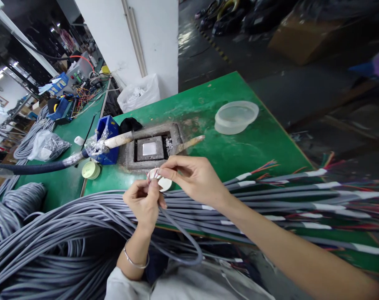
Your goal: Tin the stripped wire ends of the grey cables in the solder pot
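Left hand [143, 202]: was closed around the end of a grey cable [192, 250], thumb and fingertips drawn together; a bracelet [136, 263] circled the wrist.
Right hand [192, 175]: reached in from the other side, thumb and forefinger pinching at the thin wires [149, 176] that came out of the cable end.
Held cable: its stripped end was between the two hands, in front of the solder pot [149, 148], while the rest hung below them in a loop toward the lap.
Cable bundle [92, 204]: ran along the near edge of the green bench [202, 102], beneath the hands; at the right, many ends carried white wraps [328, 185] and fanned out into coloured wires [264, 167].
Dish: a white round dish [165, 184] was just behind the fingers, partly hidden by them.
Pot surround: a wooden stick [192, 143] rested at its right side; a pale nozzle [118, 140] on a dark corrugated hose [46, 168] pointed at it from the left, just beside a blue bin [110, 146].
Round containers: a pale green one [91, 170] stood at the left, a translucent tub [236, 118] well apart at the right.
Behind: a white plastic bag [141, 93] stood against a white column [160, 37].
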### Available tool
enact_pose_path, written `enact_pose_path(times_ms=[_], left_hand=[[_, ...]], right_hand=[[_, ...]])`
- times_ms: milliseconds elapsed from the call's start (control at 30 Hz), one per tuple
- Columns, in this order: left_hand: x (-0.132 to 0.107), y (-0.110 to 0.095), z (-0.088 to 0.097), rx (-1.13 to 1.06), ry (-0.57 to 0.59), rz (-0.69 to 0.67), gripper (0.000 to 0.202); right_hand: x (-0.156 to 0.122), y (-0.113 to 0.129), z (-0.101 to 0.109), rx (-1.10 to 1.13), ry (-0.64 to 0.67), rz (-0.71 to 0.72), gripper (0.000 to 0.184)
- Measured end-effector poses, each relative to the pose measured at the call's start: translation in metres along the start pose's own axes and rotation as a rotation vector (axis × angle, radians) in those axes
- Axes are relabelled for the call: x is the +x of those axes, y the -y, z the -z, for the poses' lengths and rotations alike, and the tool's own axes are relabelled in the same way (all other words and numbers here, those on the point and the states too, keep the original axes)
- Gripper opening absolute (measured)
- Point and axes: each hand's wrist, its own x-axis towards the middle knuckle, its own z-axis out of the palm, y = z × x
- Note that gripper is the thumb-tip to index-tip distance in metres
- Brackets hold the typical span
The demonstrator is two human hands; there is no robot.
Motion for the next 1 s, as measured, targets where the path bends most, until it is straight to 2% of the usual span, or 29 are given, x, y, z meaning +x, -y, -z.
enact_pose_path(times_ms=[200,600,867,1000], left_hand=[[0.0031,-0.0031,-0.0004,-0.044,-0.014,0.021,0.037],[-0.0011,-0.0021,0.0003,-0.052,0.094,0.044,0.032],[-0.0006,-0.0028,-0.0001,-0.045,0.08,0.063,0.035],[0.0005,-0.0008,0.001,-0.027,0.029,0.066,0.034]], right_hand=[[-0.0001,0.0006,-0.0006,-0.04,-0.008,0.046,0.017],[0.0002,0.0034,0.0026,-0.031,0.009,0.052,0.016],[0.0009,0.0062,0.0042,-0.053,0.002,0.053,0.018],[0.0014,0.0081,0.0055,-0.094,-0.001,0.049,0.018]])
